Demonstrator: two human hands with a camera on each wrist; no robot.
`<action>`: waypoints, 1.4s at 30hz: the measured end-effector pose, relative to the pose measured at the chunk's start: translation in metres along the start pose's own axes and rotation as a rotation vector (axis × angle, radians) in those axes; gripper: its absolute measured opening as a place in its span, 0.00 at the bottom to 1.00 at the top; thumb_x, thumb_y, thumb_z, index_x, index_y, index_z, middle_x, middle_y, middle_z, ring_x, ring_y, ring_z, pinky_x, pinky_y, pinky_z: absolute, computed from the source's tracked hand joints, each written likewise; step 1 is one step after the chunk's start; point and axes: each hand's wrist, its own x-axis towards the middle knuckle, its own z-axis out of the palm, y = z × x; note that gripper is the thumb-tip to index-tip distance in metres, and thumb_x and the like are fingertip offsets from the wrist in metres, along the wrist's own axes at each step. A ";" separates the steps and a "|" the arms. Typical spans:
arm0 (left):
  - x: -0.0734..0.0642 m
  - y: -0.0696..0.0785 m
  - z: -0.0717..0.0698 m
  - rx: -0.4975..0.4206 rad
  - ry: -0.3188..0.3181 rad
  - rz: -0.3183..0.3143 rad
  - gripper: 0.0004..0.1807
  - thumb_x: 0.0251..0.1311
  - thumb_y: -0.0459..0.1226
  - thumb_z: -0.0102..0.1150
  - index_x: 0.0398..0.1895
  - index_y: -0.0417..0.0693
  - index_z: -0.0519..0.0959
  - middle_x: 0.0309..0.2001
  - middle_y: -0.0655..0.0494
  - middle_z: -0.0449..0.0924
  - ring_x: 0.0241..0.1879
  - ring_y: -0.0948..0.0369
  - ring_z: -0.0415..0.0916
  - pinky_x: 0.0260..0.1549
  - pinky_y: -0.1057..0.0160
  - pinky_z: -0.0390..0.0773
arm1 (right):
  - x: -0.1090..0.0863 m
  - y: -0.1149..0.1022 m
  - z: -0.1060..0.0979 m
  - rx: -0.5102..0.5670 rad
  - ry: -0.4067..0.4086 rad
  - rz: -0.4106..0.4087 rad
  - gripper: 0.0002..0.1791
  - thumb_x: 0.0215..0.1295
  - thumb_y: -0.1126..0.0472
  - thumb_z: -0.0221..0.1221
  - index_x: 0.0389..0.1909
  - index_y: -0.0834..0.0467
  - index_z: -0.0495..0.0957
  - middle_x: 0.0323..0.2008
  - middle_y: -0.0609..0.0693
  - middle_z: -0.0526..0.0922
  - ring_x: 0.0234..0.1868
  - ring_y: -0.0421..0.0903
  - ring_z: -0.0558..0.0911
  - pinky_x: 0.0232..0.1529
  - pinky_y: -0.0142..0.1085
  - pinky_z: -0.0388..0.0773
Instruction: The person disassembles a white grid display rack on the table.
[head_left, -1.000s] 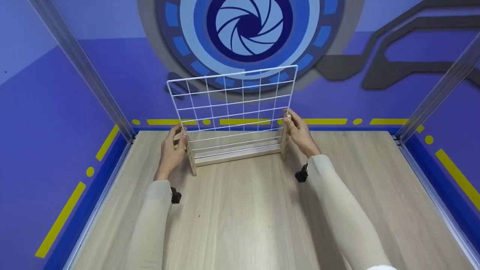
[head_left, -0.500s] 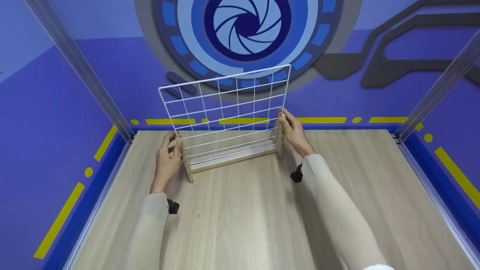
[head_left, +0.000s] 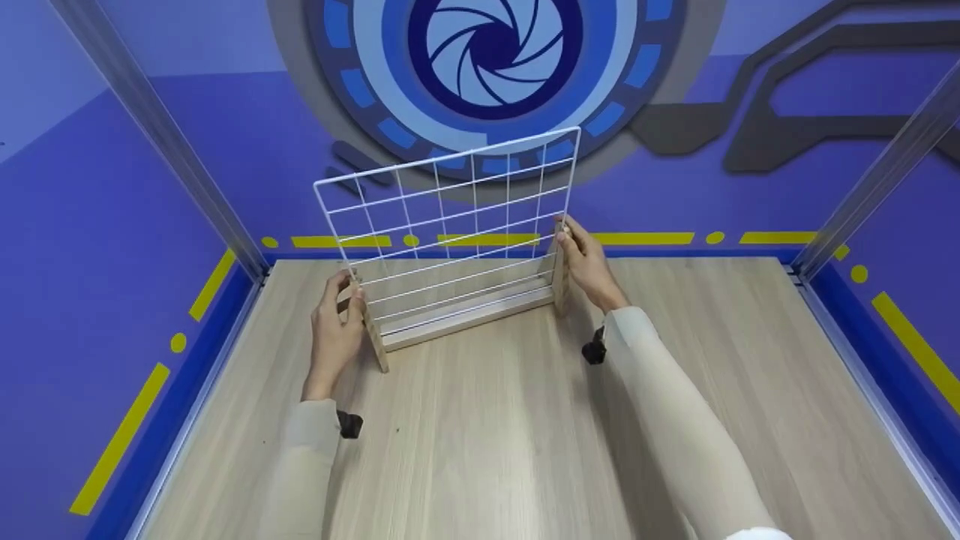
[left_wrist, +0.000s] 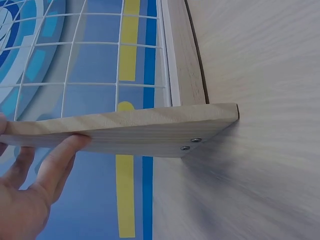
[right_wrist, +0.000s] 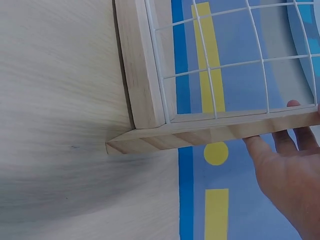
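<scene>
A wooden rack with a white wire grid panel (head_left: 475, 181) stands on the table, its left end nearer to me than its right. My left hand (head_left: 334, 337) grips the upper part of the left wooden side piece (head_left: 377, 341). In the left wrist view, two screw heads (left_wrist: 196, 140) show low on that side piece. My right hand (head_left: 591, 268) holds the top of the right wooden side piece (head_left: 560, 281) between thumb and fingers. Between the sides runs a wooden bottom bar (head_left: 465, 321). The right wrist view shows the right side piece's lower end (right_wrist: 145, 142) on the table.
The wood-grain table (head_left: 480, 442) meets a blue patterned back wall (head_left: 675, 202) behind the rack. Metal posts (head_left: 172, 135) rise at the back corners. Metal rails (head_left: 202, 390) run along the table's sides.
The rack has shifted a little to the left, and its left end has swung toward me with my left hand. My right hand has moved slightly left. Both hands keep their hold.
</scene>
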 end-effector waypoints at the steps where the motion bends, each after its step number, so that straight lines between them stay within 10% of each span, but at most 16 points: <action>1: -0.001 0.001 0.000 -0.002 0.001 -0.001 0.23 0.83 0.36 0.52 0.76 0.43 0.69 0.72 0.36 0.72 0.68 0.39 0.76 0.66 0.38 0.81 | 0.000 0.000 0.000 -0.003 0.000 0.001 0.30 0.88 0.57 0.45 0.85 0.54 0.56 0.83 0.61 0.60 0.83 0.55 0.60 0.85 0.47 0.57; 42: -0.024 0.012 0.004 0.013 0.070 -0.019 0.21 0.82 0.38 0.54 0.74 0.46 0.71 0.72 0.35 0.74 0.63 0.38 0.81 0.63 0.37 0.82 | 0.002 -0.003 0.000 -0.012 -0.019 0.054 0.30 0.89 0.56 0.44 0.86 0.53 0.54 0.83 0.62 0.60 0.82 0.56 0.61 0.85 0.48 0.57</action>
